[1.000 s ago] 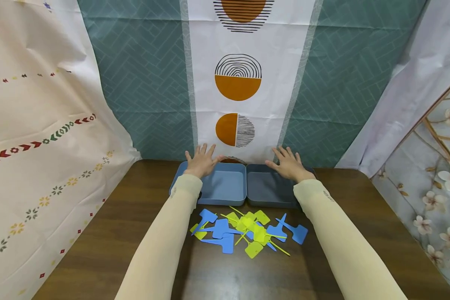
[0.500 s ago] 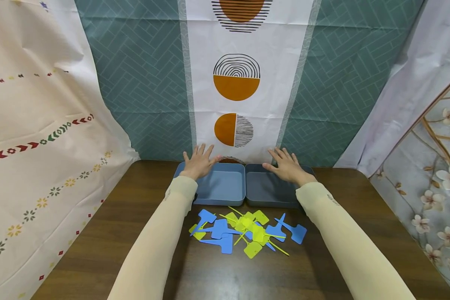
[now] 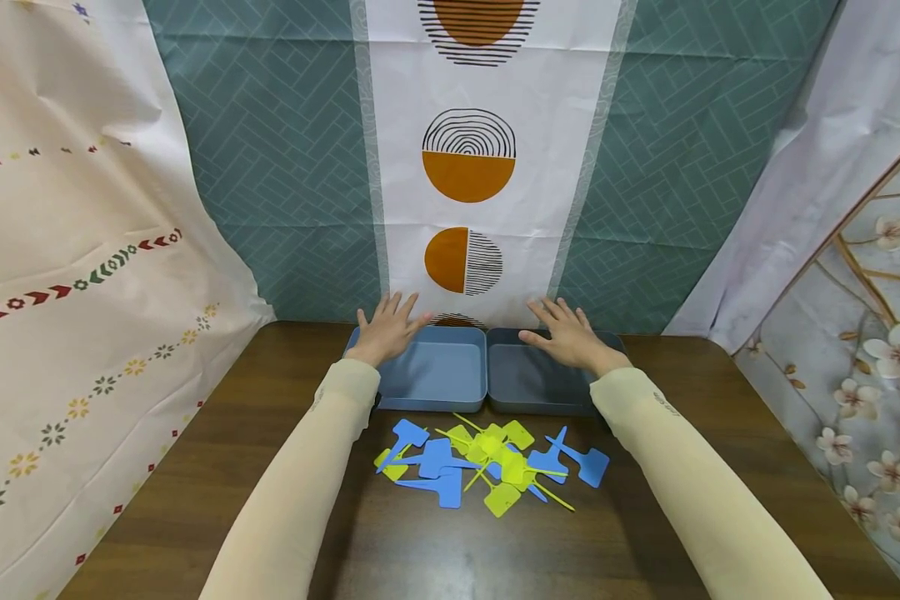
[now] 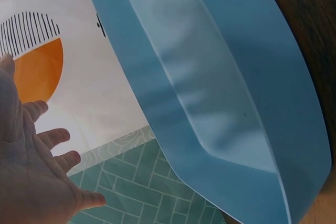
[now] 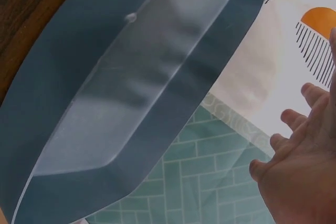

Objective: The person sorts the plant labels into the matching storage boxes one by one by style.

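My left hand point(image 3: 386, 332) hovers with spread fingers over the left part of a light blue tray point(image 3: 450, 405); it holds nothing. Over the dark grey-blue tray point(image 3: 540, 408) my right hand point(image 3: 570, 340) is likewise spread and holds nothing. The wrist views show the bare inside of the blue tray point(image 4: 210, 98) and of the dark tray point(image 5: 131, 77), with finger shadows on both floors. In front of the trays lies a loose pile of T-shaped plant labels, some blue point(image 3: 450, 487) and some yellow-green point(image 3: 502, 498), several overlapping.
The two trays stand side by side at the back of a brown wooden table point(image 3: 450, 558). Behind them hangs a green and white patterned cloth point(image 3: 307, 208). A cream cloth point(image 3: 105, 333) hangs at the left, a flowered one point(image 3: 855, 400) at the right.
The whole scene has slid slightly left in the head view. My left hand has shifted a little left; both hands stay spread above the trays. Labels and trays have kept their places.
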A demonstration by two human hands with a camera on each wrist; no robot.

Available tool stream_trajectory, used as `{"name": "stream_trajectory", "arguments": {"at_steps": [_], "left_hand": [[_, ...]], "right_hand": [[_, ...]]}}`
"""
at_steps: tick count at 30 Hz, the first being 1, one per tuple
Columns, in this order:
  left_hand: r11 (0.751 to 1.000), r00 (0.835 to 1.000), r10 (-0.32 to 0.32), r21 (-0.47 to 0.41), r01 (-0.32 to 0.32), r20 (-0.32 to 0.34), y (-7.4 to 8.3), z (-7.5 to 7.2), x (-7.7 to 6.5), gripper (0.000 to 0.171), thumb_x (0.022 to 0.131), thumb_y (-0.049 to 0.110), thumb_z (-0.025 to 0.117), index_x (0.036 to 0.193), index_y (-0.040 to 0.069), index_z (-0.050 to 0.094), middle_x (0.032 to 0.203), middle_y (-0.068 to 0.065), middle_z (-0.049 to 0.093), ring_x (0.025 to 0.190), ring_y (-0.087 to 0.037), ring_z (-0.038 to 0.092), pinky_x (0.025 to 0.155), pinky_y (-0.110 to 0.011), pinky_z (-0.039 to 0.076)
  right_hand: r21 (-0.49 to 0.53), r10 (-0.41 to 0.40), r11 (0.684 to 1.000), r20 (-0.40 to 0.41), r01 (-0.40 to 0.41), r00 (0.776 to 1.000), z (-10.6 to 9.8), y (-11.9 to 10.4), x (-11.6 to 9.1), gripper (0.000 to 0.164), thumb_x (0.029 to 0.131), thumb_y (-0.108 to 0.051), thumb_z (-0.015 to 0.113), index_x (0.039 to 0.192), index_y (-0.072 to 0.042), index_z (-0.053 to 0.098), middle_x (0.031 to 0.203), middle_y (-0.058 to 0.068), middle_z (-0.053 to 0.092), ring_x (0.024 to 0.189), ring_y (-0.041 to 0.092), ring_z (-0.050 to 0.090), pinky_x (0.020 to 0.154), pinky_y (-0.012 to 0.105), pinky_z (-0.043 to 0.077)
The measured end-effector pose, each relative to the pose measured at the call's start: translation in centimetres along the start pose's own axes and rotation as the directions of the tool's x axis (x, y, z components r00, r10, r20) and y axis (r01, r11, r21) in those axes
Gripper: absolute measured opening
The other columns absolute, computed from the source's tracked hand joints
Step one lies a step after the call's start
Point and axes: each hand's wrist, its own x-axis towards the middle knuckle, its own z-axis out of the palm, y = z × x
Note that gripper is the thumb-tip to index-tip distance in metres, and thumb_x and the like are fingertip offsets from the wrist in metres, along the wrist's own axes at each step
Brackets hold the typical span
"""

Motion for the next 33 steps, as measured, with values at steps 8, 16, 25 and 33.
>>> {"name": "stream_trajectory", "arguments": {"at_steps": [8,16,25,33], "left_hand": [[0.999,1.0,0.016,-0.034,-0.016,-0.004,-0.6,-0.1,-0.7,0.074,0.109,0.062,0.031,0.169,0.02,0.019,0.174,-0.016,0.01,0.159,-0.042,0.006,0.118,-0.076,-0.005],[0.998,0.999,0.036,-0.061,-0.035,0.019,-1.3,-0.1,-1.0,0.076,0.108,0.064,0.031,0.168,0.019,0.02,0.174,-0.016,0.011,0.158,-0.043,0.007,0.117,-0.077,-0.006],[0.989,0.996,0.087,-0.12,-0.082,0.036,-2.2,-0.2,-2.0,0.079,0.108,0.065,0.03,0.168,0.016,0.019,0.173,-0.018,0.011,0.158,-0.045,0.008,0.117,-0.077,-0.003],[0.974,0.992,0.125,-0.191,-0.12,0.013,-2.9,-0.4,-3.1,0.075,0.11,0.058,0.035,0.167,0.011,0.023,0.17,-0.025,0.016,0.154,-0.05,0.017,0.119,-0.076,0.009]], "right_hand": [[0.023,-0.031,0.999,-0.001,0.031,1.0,0.5,0.1,-0.2,0.09,0.102,-0.074,0.036,0.169,-0.017,0.016,0.174,0.018,0.007,0.158,0.045,-0.002,0.122,0.069,-0.005],[0.031,-0.04,0.999,0.002,0.04,0.999,0.4,-0.9,-0.8,0.085,0.104,-0.069,0.037,0.169,-0.02,0.014,0.174,0.015,0.004,0.158,0.045,-0.002,0.121,0.069,-0.007],[0.052,-0.074,0.996,-0.019,0.074,0.997,0.5,-1.4,-1.3,0.086,0.103,-0.07,0.04,0.169,-0.02,0.015,0.174,0.017,0.009,0.158,0.044,0.0,0.121,0.07,-0.007],[0.104,-0.107,0.988,-0.048,0.112,0.993,0.5,-1.6,-2.0,0.079,0.106,-0.054,0.054,0.168,-0.019,0.02,0.173,0.017,0.014,0.158,0.044,0.004,0.124,0.065,-0.005]]}}
